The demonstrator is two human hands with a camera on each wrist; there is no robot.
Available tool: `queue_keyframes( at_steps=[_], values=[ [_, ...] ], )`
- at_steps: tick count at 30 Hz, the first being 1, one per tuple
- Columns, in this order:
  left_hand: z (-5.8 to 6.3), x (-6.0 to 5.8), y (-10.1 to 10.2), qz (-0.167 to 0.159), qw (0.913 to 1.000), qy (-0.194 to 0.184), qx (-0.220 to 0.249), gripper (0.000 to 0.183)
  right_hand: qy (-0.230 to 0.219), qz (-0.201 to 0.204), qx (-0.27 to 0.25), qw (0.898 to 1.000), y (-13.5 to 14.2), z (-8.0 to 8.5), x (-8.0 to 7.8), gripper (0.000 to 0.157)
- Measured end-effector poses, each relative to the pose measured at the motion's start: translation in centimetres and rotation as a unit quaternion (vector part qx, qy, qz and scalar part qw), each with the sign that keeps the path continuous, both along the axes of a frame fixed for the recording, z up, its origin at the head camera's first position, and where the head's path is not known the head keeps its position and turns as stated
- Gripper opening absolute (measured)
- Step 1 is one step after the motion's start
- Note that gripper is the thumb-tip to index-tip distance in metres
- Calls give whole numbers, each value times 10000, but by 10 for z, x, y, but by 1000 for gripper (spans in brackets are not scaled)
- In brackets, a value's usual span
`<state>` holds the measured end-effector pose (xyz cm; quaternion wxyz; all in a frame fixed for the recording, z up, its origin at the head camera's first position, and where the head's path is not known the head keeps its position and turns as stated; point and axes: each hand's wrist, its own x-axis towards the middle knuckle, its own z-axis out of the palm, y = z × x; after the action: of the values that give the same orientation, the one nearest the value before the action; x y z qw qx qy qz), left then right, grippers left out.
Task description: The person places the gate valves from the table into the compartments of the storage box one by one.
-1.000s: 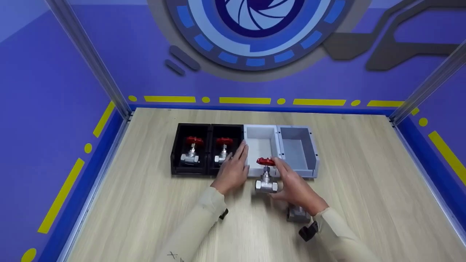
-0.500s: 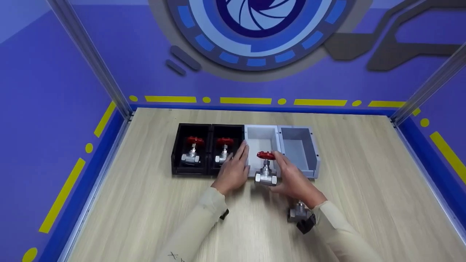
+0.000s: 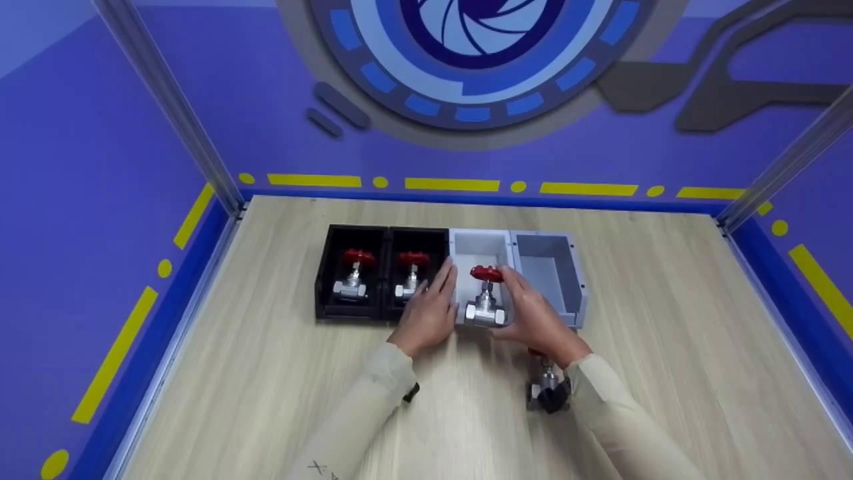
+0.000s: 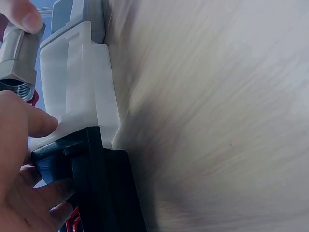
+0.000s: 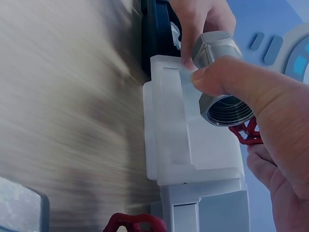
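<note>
My right hand (image 3: 538,319) holds a steel gate valve (image 3: 485,313) with a red handwheel (image 3: 486,273), upright over the front of the white bin (image 3: 480,250). In the right wrist view the thumb presses on the valve body (image 5: 217,46), whose threaded opening shows. My left hand (image 3: 426,320) rests where the white bin meets the second black bin (image 3: 417,235), fingers mostly straight. In the left wrist view its thumb touches the white bin, and other fingers reach into the black bin. Another valve (image 3: 546,379) stands on the table below my right wrist, partly hidden.
One valve (image 3: 351,287) stands in the leftmost black bin (image 3: 323,280) and another (image 3: 408,287) in the second black bin. A grey bin (image 3: 543,273) adjoins the white one on the right. Printed panels (image 3: 426,153) enclose the wooden table (image 3: 266,373) behind and at both sides.
My right hand has moved forward with the valve, from in front of the white bin to over its front edge. More of the table valve has come into view. The left hand stays put.
</note>
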<state>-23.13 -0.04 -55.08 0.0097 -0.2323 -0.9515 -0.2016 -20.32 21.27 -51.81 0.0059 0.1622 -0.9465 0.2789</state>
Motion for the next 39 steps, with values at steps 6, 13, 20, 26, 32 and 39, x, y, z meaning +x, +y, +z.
queue_keyframes(
  at_steps=[6,13,20,26,32,39],
  values=[
    [1,0,0,38,9999,-122,-8,70,-186,-46,-32,9998,1,-2,-5,127],
    [1,-1,0,33,10000,-94,2,69,-215,-59,67,9997,-1,-1,-13,126],
    [1,-1,-1,13,10000,-23,41,70,-481,-85,218,9986,-3,2,-21,121],
    [0,-2,-1,1,10000,69,34,69,-420,-4,267,9988,-4,2,-28,120],
    [0,-2,-1,1,9999,145,36,69,-456,64,341,9984,-7,1,-35,119],
    [-1,-2,0,-37,9999,154,24,69,-255,147,373,9989,-7,-2,-42,118]
  ],
)
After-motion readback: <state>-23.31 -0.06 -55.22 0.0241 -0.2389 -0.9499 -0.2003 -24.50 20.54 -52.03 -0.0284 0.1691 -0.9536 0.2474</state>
